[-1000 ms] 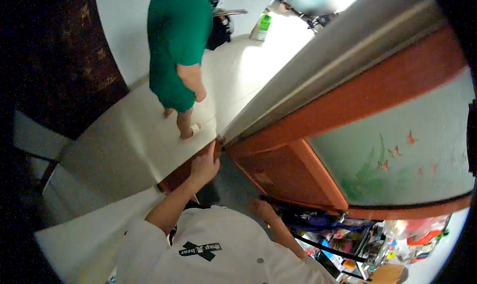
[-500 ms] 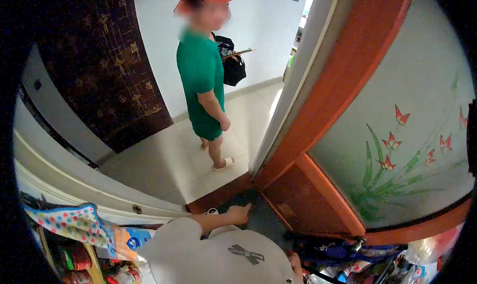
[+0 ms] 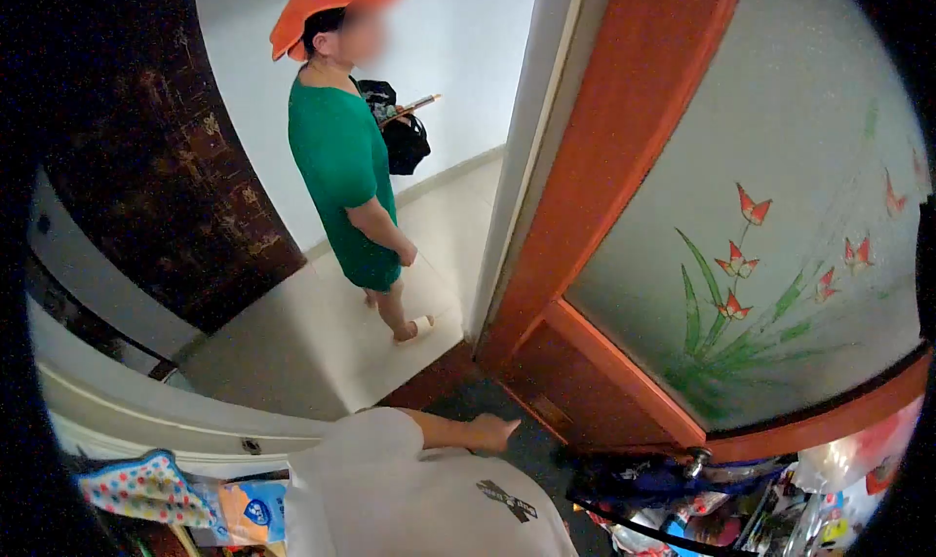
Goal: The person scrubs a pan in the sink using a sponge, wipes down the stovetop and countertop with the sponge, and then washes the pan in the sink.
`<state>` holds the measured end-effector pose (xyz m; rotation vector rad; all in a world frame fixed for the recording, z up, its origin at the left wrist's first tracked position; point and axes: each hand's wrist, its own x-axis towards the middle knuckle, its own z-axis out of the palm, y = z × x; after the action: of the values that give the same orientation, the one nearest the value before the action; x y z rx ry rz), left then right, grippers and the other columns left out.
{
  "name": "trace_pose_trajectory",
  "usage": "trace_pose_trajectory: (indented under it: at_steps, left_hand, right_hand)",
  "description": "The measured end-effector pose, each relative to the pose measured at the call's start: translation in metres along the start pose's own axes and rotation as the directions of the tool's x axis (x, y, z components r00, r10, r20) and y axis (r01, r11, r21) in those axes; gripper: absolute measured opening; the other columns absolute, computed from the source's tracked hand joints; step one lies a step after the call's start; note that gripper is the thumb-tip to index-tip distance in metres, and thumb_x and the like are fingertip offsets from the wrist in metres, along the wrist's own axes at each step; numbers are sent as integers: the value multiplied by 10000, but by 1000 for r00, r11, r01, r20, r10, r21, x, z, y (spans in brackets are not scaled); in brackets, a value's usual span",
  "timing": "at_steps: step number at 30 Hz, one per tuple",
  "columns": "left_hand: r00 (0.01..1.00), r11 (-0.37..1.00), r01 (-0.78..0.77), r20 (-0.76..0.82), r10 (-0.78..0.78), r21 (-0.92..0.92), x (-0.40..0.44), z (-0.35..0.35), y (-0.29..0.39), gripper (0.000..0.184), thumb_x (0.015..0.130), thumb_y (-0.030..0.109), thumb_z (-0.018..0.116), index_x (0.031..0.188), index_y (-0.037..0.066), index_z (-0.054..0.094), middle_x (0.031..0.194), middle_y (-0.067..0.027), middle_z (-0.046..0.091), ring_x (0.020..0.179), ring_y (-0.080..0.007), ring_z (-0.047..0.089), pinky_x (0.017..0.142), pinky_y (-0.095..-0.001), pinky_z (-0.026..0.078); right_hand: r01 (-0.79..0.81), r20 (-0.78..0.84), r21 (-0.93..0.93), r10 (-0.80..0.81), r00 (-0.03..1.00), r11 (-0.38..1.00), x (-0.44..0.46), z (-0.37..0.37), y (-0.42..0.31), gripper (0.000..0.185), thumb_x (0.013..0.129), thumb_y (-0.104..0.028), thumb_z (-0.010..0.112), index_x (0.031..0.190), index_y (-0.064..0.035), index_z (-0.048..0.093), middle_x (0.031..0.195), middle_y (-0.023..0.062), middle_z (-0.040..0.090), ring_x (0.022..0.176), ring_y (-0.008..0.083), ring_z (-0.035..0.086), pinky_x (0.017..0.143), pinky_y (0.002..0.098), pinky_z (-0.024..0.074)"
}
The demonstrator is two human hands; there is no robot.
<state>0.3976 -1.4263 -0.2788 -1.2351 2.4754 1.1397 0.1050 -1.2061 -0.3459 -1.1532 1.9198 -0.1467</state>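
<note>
My left hand (image 3: pixel 494 433) reaches out from a white short sleeve, low in the middle of the head view, above the dark floor by the doorway. One finger or the thumb sticks out to the right; the other fingers are hard to make out. Nothing shows in this hand, and it seems to touch nothing. Nearest to it is the lower wooden panel of an orange-brown door (image 3: pixel 556 386), with frosted glass (image 3: pixel 624 284) painted with red flowers. My right hand is out of view, beyond my white shirt (image 3: pixel 419 503).
Past the doorway stands a person in green (image 3: pixel 336 162) with an orange hat, holding a black bag (image 3: pixel 408 148) and a thin flat object. Dotted cloth (image 3: pixel 146 489) and an orange-blue packet (image 3: pixel 255 511) lie lower left. Bags and packages (image 3: pixel 721 523) crowd the lower right below the door handle (image 3: pixel 695 461).
The view has swung, so the doorway and person sit further left. My left hand's extended finger now points more to the right. Skin at the shirt's right edge has gone from view.
</note>
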Motion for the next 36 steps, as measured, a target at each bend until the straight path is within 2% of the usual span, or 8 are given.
trace_pose_trajectory:
  at_steps: [12, 15, 23, 28, 29, 31, 32, 36]
  left_hand:
    - [998, 998, 62, -12, -61, 16, -24, -42, -62, 793, 817, 332, 583, 1477, 46, 249, 971, -204, 677, 841, -368, 663, 717, -478, 521]
    - [976, 974, 215, 47, -212, -69, -46, -59, -58, 800, 815, 366, 587, 1466, 37, 259, 987, -203, 678, 862, -366, 669, 744, -476, 527]
    - [969, 970, 241, 58, -241, 20, -32, -31, -40, 740, 826, 349, 544, 1466, 84, 286, 998, -227, 678, 888, -375, 670, 760, -473, 519]
    - [985, 990, 123, 114, -131, 74, -22, -7, 5, 727, 832, 323, 536, 1470, 85, 281, 1021, -242, 668, 908, -393, 660, 781, -494, 507]
    - [986, 995, 88, 137, -95, 53, -14, 1, 18, 721, 836, 316, 530, 1471, 85, 280, 1034, -248, 663, 919, -399, 655, 789, -498, 504]
    - [989, 999, 29, 145, -33, 30, -11, 16, 48, 718, 835, 294, 528, 1474, 85, 277, 1039, -251, 660, 929, -400, 649, 792, -491, 506]
    - [982, 998, 54, 179, -59, 35, -20, 10, 74, 716, 835, 280, 527, 1474, 79, 274, 1047, -249, 658, 926, -396, 650, 794, -489, 507]
    - [982, 995, -7, 191, -11, 97, -16, 40, 111, 700, 837, 238, 513, 1473, 67, 275, 1055, -231, 662, 916, -387, 655, 790, -494, 507]
  right_hand:
    - [99, 30, -124, -96, 995, 987, 51, -6, -55, 319, 824, -368, 568, 896, -75, 673, 875, 181, 656, 873, 356, 626, 741, 442, 506]
    - [152, 33, -143, -148, 988, 978, 65, -6, -58, 319, 823, -367, 562, 881, -74, 673, 862, 180, 654, 864, 359, 624, 735, 444, 508]
    - [230, -90, -244, -258, 962, 942, 70, 12, 2, 322, 821, -365, 544, 840, -70, 673, 824, 176, 650, 841, 368, 619, 719, 449, 513]
    - [13, -126, -12, -15, 992, 1000, -29, -14, -20, 356, 830, -324, 637, 1030, -31, 654, 940, 205, 682, 882, 329, 672, 756, 385, 506]
    - [120, -243, 253, -57, 968, 960, -34, 3, 17, 348, 816, -288, 672, 1014, -2, 658, 920, 199, 692, 832, 287, 673, 752, 377, 506]
    - [-57, -194, 114, 79, 978, 992, -81, -11, 22, 301, 828, -286, 564, 988, -57, 674, 968, 211, 675, 883, 401, 648, 749, 470, 518]
    - [56, -299, 250, 22, 954, 966, -103, -6, 33, 336, 827, -300, 600, 1011, -28, 669, 991, 186, 694, 881, 381, 656, 757, 455, 513]
    - [-134, -198, 204, 175, 964, 970, -130, 20, 106, 331, 830, -291, 605, 1022, -29, 666, 1008, 180, 689, 894, 365, 651, 768, 443, 509]
